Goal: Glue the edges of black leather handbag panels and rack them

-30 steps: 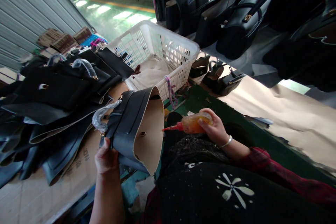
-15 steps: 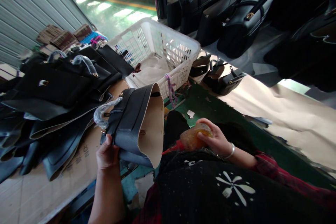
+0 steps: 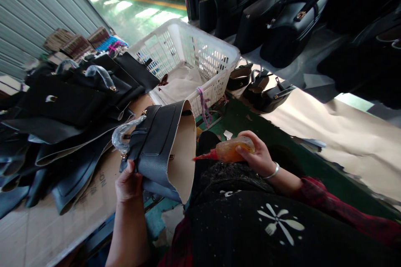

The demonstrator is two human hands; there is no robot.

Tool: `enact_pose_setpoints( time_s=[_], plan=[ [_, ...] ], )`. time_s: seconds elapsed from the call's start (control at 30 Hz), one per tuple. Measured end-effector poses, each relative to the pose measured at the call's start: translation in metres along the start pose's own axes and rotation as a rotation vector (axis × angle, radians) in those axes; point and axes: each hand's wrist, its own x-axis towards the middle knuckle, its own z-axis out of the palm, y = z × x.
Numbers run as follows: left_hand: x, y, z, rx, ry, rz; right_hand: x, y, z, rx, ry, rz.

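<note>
A black handbag body (image 3: 158,142) lies tipped on its side in my left hand (image 3: 128,183), its unfinished open end with beige lining facing right. My left thumb presses on the bag near its plastic-wrapped handle (image 3: 125,133); the other fingers are hidden behind it. My right hand (image 3: 258,156) is wrapped around a squeeze glue bottle (image 3: 233,150) with amber liquid and a red nozzle. The nozzle points left, and its tip is at the raw edge of the bag's opening; I cannot tell whether it touches.
On the cardboard-covered table (image 3: 78,225) at left lies a pile of black bag pieces (image 3: 62,100). A white plastic basket (image 3: 216,85) stands ahead with pale cloth inside. Black handbags (image 3: 291,21) fill a rack at upper right, above brown paper (image 3: 338,133).
My right hand has risen slightly and levelled the glue bottle, bringing its nozzle up along the bag's opening. My left hand and the handbag body have hardly moved.
</note>
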Motion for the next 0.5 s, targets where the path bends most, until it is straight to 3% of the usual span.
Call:
enact_pose_setpoints(
  time_s=[0.33, 0.5],
  plan=[
    [-0.002, -0.003, 0.000, -0.003, 0.013, -0.013, -0.029, -0.007, 0.000, 0.091, -0.178, 0.052],
    [-0.001, -0.006, -0.004, 0.008, 0.099, -0.053, -0.022, -0.010, -0.002, 0.040, -0.134, 0.063]
  ],
)
